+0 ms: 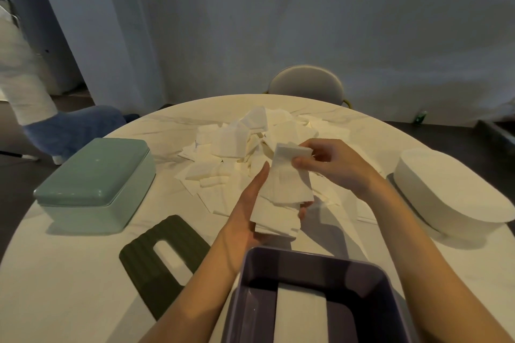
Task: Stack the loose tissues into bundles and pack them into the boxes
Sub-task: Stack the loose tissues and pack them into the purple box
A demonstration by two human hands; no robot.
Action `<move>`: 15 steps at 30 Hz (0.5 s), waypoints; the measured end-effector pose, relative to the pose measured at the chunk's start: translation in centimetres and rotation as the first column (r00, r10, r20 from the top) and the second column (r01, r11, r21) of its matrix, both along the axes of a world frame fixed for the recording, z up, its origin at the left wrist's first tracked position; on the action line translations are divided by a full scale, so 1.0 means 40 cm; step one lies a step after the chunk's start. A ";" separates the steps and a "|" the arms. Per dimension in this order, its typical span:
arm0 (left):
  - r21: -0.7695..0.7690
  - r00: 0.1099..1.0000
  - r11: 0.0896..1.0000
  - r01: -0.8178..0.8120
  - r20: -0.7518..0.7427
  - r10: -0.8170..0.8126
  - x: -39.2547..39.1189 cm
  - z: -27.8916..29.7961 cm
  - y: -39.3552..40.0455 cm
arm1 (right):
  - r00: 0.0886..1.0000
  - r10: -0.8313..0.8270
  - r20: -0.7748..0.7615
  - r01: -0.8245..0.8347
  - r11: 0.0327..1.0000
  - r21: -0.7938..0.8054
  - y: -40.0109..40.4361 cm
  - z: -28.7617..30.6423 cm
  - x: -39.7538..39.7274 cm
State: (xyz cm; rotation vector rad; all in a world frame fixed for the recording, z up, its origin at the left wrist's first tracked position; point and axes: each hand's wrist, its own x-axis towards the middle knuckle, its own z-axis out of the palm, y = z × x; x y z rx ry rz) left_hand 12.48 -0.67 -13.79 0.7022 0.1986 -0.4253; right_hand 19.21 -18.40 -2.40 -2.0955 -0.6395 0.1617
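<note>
White tissues still lie in a big pile at the table's far middle; your left hand cradles a small bundle, your right hand pinches a tissue onto it. Near you, the purple box looks barely filled, so most packing remains

At frame centre the left hand cradles a bundle of tissues while the right hand pinches its top sheet, above an open purple box at the bottom edge, with the loose pile behind.
</note>
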 end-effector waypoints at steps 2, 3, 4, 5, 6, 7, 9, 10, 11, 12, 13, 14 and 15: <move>0.018 0.994 1.000 0.020 0.105 -0.022 -0.007 0.016 0.003 | 0.999 -0.038 0.020 0.036 0.995 0.096 -0.008 0.002 0.008; 0.007 0.987 0.998 0.068 0.143 -0.069 -0.013 0.044 -0.008 | 0.998 -0.059 0.021 0.055 0.985 0.165 -0.012 0.008 0.010; -0.013 0.986 0.998 0.057 0.156 -0.055 -0.018 0.060 -0.016 | 0.997 -0.075 0.007 0.071 0.970 0.231 -0.016 0.015 0.009; 0.009 0.989 1.000 0.015 0.148 -0.016 -0.014 0.061 -0.017 | 0.996 -0.083 -0.022 0.086 0.954 0.287 -0.018 0.024 0.008; -0.024 0.986 0.999 -0.032 0.160 0.036 0.001 0.046 -0.014 | 0.995 -0.073 -0.061 0.090 0.938 0.335 -0.021 0.032 0.005; 0.012 0.983 0.997 -0.076 0.166 0.073 -0.008 0.053 -0.024 | 0.994 -0.042 -0.104 0.079 0.923 0.376 -0.023 0.038 0.001; 0.074 0.979 0.984 -0.163 0.139 0.152 -0.006 0.041 -0.024 | 0.981 0.072 -0.178 0.017 0.890 0.456 -0.026 0.046 -0.007; 0.062 0.976 0.979 -0.194 0.107 0.187 -0.004 0.042 -0.025 | 0.968 0.147 -0.205 -0.028 0.870 0.492 -0.026 0.048 -0.012; 0.046 0.978 0.980 -0.195 0.089 0.190 -0.006 0.046 -0.027 | 0.950 0.214 -0.227 -0.073 0.860 0.506 -0.024 0.048 -0.018; 0.029 0.976 0.979 -0.200 0.095 0.196 -0.001 0.043 -0.024 | 0.936 0.258 -0.239 -0.117 0.870 0.479 -0.019 0.043 -0.020; 0.029 0.976 0.980 -0.198 0.099 0.194 -0.001 0.048 -0.023 | 0.935 0.268 -0.234 -0.160 0.904 0.398 -0.012 0.033 -0.020; 0.011 0.972 0.979 -0.204 0.125 0.202 0.002 0.048 -0.021 | 0.949 0.246 -0.198 -0.191 0.946 0.261 -0.003 0.017 -0.017; -0.022 0.972 0.981 -0.191 0.137 0.192 0.001 0.052 -0.019 | 0.968 0.212 -0.134 -0.199 0.975 0.100 0.008 0.000 -0.012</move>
